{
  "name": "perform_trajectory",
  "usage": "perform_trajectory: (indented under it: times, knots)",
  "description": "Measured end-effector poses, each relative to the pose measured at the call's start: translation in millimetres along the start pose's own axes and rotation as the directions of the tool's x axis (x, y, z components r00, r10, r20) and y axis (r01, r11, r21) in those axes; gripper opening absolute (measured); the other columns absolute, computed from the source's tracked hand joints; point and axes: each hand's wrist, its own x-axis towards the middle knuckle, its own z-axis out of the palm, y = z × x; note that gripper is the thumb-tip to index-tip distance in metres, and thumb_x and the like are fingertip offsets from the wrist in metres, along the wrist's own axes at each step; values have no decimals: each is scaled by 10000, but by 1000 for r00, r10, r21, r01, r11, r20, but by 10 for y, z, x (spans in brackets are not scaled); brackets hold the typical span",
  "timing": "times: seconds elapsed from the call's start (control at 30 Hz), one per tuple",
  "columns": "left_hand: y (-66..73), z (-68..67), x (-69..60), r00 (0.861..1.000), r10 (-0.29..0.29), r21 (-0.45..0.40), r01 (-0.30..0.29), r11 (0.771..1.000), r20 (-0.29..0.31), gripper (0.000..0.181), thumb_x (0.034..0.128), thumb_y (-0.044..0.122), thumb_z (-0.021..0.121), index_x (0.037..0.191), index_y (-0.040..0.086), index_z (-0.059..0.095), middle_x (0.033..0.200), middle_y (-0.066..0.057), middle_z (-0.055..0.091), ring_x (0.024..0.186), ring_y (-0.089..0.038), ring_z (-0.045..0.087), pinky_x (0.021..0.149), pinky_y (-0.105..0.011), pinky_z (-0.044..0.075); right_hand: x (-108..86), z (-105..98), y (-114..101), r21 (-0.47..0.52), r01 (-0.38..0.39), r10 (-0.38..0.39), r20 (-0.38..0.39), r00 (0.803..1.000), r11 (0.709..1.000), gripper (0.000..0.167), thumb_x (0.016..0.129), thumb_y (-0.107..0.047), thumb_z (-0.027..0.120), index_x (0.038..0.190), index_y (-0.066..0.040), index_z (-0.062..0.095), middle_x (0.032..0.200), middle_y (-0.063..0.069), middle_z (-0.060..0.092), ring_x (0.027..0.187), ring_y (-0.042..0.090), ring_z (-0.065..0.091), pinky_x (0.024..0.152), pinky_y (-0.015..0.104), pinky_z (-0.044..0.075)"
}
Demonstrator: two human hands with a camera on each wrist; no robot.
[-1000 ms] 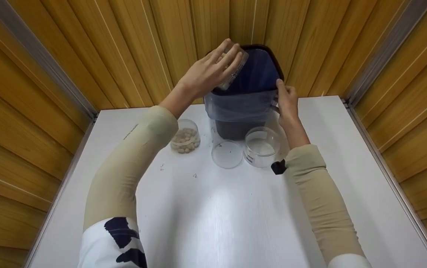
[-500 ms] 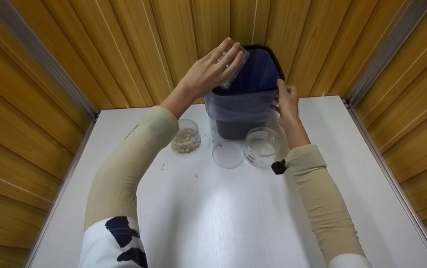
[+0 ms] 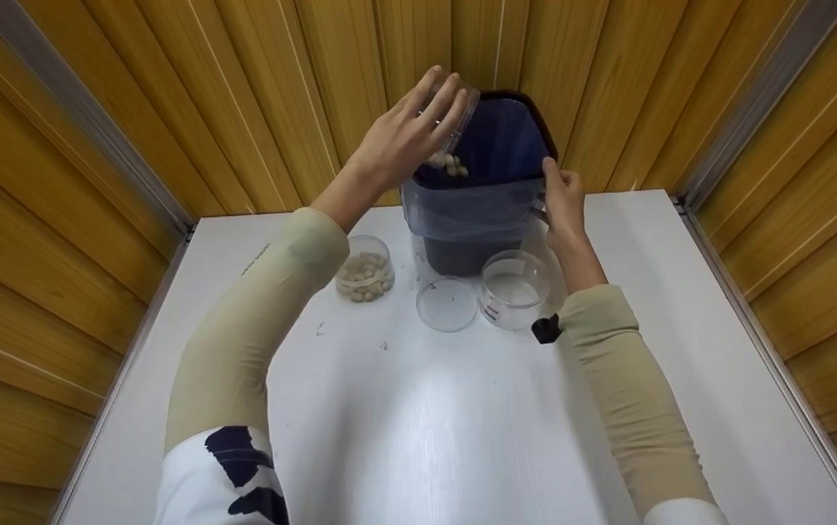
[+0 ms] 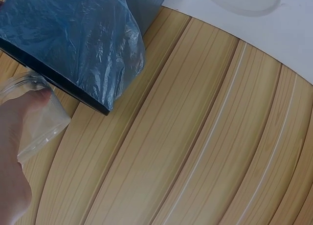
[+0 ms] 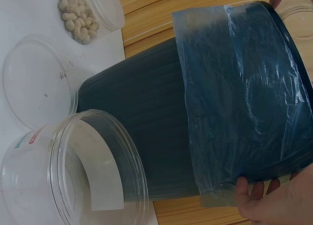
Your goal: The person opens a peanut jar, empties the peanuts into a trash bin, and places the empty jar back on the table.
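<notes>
My left hand (image 3: 407, 135) grips a clear plastic jar (image 3: 468, 117), tipped mouth-down over the left side of a dark bin (image 3: 462, 251). Pale peanuts (image 3: 453, 166) spill from its mouth into the bin. In the left wrist view the thumb presses the clear wall of the jar (image 4: 46, 124) beside the rim. A blue bag (image 5: 239, 88) lines the bin and folds over its outside. My right hand (image 3: 564, 197) pinches the bin's rim at the right, thumb on top and fingers outside. How many peanuts lie inside the bin is hidden.
A second clear jar (image 3: 364, 270) with peanuts stands left of the bin on the white table (image 3: 418, 423). A round clear lid (image 3: 447, 305) lies in front of the bin, beside an empty clear jar (image 3: 513, 289). Small crumbs dot the table. Wood-patterned walls (image 3: 273, 95) enclose the back and sides.
The jar in my left hand has tipped further and shifted slightly up and left. Peanuts now pour from it into the bin. My right hand keeps its hold on the rim.
</notes>
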Motion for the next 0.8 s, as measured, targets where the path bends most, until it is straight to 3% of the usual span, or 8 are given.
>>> perform_trajectory:
  times: [0.47, 0.67, 0.8]
  knots:
    - [3, 17, -17, 999, 0, -15, -1, 1000, -42, 567, 1020, -77, 404, 1570, -11, 284, 1604, -225, 327, 1482, -425, 304, 1171, -395, 376, -6, 8, 4, -15, 1, -2, -13, 1000, 1000, 343, 1034, -475, 499, 1105, -146, 431, 1039, 20, 428, 953, 157, 462, 960, 421, 460]
    - [1, 16, 20, 999, 18, -3, -18, 1000, -44, 592, 1013, -66, 449, 1574, -17, 270, 1607, -230, 319, 1482, -427, 305, 1168, -398, 381, -9, 3, -4, -10, 5, -6, -16, 1000, 1000, 346, 1032, -476, 504, 1102, -144, 440, 1037, 22, 439, 958, 163, 471, 967, 421, 463]
    - [8, 29, 35, 995, 44, 42, -40, 998, -92, 540, 1041, -47, 418, 1566, 0, 302, 1596, -220, 346, 1471, -420, 331, 1168, -392, 382, -12, -4, -6, -9, 11, -11, -12, 1000, 1000, 331, 1034, -470, 499, 1087, -149, 440, 991, 15, 443, 908, 161, 467, 902, 391, 461]
